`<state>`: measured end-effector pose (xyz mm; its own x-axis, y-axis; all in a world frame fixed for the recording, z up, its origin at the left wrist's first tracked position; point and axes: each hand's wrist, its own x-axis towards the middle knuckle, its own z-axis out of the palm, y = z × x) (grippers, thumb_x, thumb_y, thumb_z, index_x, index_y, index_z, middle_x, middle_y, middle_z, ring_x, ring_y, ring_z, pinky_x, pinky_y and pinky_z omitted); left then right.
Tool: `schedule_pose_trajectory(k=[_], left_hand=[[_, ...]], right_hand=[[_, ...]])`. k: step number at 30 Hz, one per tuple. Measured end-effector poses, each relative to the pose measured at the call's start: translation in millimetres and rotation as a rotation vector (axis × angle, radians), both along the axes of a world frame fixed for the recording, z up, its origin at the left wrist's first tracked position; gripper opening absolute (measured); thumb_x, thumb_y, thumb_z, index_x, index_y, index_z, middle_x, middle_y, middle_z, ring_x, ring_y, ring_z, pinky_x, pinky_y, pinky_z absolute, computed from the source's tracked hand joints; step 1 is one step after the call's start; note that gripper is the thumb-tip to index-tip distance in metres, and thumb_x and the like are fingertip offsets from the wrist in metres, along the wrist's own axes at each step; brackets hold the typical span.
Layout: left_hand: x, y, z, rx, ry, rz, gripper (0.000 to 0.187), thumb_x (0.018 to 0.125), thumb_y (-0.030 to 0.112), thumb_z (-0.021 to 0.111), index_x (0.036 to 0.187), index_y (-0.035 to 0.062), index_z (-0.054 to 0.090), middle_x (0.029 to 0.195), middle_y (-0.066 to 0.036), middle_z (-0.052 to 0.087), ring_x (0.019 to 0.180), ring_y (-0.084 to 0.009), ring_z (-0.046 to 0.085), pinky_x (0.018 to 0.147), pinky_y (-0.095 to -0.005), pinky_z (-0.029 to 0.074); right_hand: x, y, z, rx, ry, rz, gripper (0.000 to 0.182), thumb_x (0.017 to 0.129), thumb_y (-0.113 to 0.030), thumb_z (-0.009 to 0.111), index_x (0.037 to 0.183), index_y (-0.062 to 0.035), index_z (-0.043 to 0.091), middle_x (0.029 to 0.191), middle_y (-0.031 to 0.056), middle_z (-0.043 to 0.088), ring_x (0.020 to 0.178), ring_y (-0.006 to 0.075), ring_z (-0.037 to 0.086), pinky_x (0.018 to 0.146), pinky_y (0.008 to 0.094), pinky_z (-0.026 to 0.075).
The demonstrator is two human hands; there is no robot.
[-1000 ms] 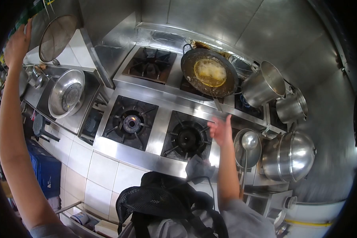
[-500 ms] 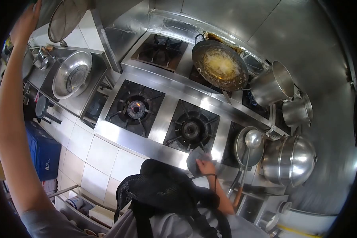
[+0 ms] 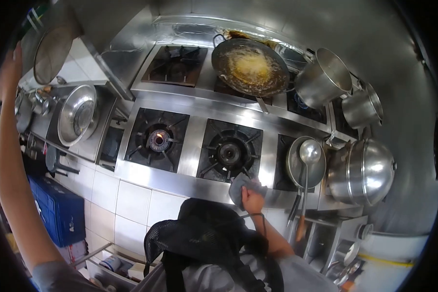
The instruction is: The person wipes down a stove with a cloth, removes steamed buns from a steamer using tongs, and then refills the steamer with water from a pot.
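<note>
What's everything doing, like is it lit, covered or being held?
Wok: uncovered, frothy yellow inside
Front left burner: lit, orange flame
Front middle burner: no visible flame
Tall pot: uncovered
Burner by the tall pot: blue glow
Shorter pot: uncovered
Domed pot: looks covered
Steel bowl: uncovered
Pan: uncovered
Ladle: resting in pan
Grey cloth: crumpled, held in right hand
Left hand: raised, grip unclear

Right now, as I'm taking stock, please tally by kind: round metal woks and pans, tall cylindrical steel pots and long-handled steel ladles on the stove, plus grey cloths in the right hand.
Dark round metal wok: 1
Smaller round metal pan: 1
Tall cylindrical steel pots: 2
Long-handled steel ladle: 1
Grey cloth in the right hand: 1
Total: 6
</note>
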<state>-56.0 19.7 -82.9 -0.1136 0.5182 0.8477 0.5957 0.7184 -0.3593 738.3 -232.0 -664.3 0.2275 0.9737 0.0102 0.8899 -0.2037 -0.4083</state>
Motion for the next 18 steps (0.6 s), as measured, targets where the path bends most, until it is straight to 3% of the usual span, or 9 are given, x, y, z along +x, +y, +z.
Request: schedule_pose_trajectory(k=[18], left_hand=[[21,-2,2,0.044,-0.002,-0.145,0.050,0.101,0.017,0.042,0.150,0.0126,0.035,0.139,-0.019,0.054,0.126,-0.0344,0.055,0.105,-0.0432,0.046]], right_hand=[[-1,-1,13,0.067,0.063,-0.016,0.048,0.096,-0.046,0.059,0.066,-0.0091,0.068,0.062,0.0183,0.064,0.059,0.0412,0.064,0.055,0.0523,0.049]])
